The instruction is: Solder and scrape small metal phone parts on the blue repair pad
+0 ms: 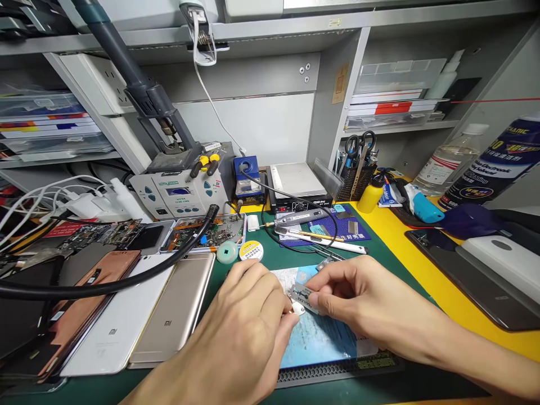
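Above the blue mat [323,340], right fingers [313,292] grip an "OLEIKE" blade [302,295], left fingers [292,313] a white part [299,309].

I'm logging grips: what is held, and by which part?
The right hand pinches a thin metal blade by its right end; whether the left hand holds anything cannot be told.

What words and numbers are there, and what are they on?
"mi": white phone back and gold phone back
"QUICK", "LEAD": grey machine
"350": blue-topped box
"OPEN": red label on the shelf
"Electronic": big blue can
"OLEKE", start unclear: metal blade in the right hand
Too small or blurred: yellow-rimmed tin, clear bottle, black hotplate box.
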`<state>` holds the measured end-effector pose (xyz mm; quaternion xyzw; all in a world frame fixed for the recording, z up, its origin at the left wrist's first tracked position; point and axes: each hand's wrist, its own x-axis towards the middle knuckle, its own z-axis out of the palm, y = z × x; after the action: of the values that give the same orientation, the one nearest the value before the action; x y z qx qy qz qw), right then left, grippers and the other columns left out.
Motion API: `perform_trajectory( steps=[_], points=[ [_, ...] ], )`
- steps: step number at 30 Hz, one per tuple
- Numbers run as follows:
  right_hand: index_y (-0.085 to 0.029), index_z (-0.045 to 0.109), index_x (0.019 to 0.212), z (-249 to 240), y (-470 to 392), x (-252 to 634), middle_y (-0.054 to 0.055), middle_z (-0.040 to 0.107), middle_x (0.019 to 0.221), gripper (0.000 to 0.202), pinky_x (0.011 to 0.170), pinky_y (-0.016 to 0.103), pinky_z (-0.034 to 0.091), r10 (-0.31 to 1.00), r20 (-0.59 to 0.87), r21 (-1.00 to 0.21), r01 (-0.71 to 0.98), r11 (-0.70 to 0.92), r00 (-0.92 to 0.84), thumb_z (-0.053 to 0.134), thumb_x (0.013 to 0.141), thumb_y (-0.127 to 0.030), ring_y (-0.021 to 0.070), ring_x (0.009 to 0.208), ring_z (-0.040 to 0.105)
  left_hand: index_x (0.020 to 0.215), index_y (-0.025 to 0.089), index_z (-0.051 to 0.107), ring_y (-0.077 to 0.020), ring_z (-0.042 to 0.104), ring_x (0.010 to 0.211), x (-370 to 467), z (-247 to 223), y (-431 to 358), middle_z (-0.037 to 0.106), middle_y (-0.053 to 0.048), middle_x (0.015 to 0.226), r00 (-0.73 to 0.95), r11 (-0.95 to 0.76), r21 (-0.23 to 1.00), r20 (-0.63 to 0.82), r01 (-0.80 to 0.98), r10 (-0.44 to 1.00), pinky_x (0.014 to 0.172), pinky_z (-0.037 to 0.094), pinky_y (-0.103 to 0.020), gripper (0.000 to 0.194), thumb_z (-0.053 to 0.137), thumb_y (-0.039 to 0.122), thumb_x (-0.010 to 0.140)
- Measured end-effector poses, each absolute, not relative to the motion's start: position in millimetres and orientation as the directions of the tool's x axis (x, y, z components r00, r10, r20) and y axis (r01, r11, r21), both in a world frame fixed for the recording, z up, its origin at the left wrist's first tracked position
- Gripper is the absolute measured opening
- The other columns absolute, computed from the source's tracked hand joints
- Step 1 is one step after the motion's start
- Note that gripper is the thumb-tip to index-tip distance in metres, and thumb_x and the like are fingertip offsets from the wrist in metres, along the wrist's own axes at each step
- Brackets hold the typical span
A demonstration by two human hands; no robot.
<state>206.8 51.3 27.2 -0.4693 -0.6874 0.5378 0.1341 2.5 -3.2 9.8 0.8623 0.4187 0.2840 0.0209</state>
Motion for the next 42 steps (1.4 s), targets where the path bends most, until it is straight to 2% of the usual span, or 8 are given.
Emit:
perform_trajectory(
  steps=[4,16,42],
  points=[
    [-0.017,0.074,0.083,25.9,50.6,207.1,-0.006,0.042,0.056,0.018,0.041,0.021,0.019,0.790,-0.321,-0.863,0.505,-0.017,-0.522,0.061,0.086,-0.029,0.0074,0.047,0.026,0.085,0.014,0.060,-0.0223,0.047,0.082,1.7,10.1,-4.4,0.059,-0.006,0.082,0.489,-0.649,0.277,0.470,0.709,0.735,0.080,0.041,-0.043,0.009,0.055,0.008,0.090],
    [-0.019,0.075,0.082,18.8,51.3,207.4,-0.002,0.056,0.066,0.023,0.050,0.025,0.028,0.810,-0.288,-0.825,0.561,0.061,-0.511,0.059,0.088,-0.035,0.0119,0.058,0.040,0.083,0.014,0.061,-0.0216,0.048,0.080,2.8,8.2,-5.0,0.059,-0.006,0.080,0.481,-0.646,0.253,0.489,0.720,0.728,0.078,0.039,-0.042,0.010,0.058,0.009,0.090],
    [-0.020,0.073,0.083,17.9,51.1,212.5,-0.004,0.053,0.066,0.021,0.050,0.025,0.028,0.797,-0.304,-0.817,0.573,0.063,-0.522,0.058,0.089,-0.033,0.0116,0.060,0.038,0.081,0.014,0.060,-0.0216,0.049,0.078,4.8,9.1,-5.9,0.059,-0.005,0.078,0.462,-0.619,0.252,0.475,0.744,0.749,0.076,0.039,-0.041,0.012,0.055,0.007,0.089]
  ],
)
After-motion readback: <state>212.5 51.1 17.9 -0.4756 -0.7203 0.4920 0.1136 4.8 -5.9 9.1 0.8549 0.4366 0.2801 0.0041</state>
